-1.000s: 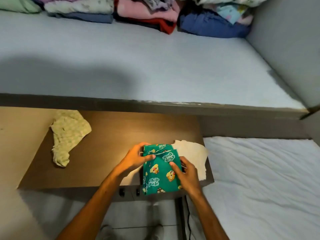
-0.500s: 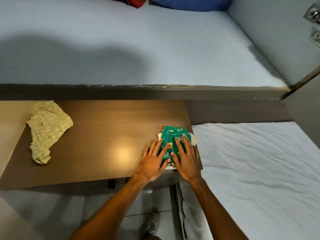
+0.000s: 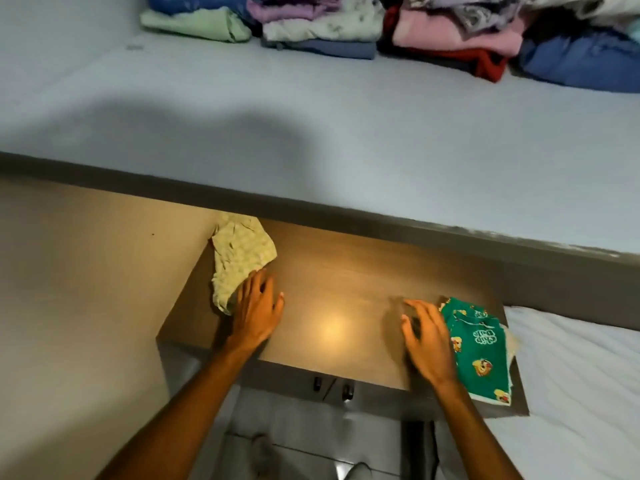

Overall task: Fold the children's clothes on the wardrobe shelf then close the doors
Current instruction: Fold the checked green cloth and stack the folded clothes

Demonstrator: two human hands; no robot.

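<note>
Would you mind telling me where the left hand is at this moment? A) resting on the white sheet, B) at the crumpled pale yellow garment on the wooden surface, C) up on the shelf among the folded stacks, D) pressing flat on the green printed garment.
B: the left hand reaches the lower edge of the pale yellow garment, while the green printed garment lies folded beside the right hand.

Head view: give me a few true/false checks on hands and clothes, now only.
1. The left hand touches the yellow garment. True.
2. The green garment lies crumpled. False: it lies folded flat.
3. The right hand grips the green garment. False: its fingers are spread, holding nothing.
4. Folded stacks sit at the back of the shelf. True.
5. The yellow garment is folded. False: it is crumpled.
</note>
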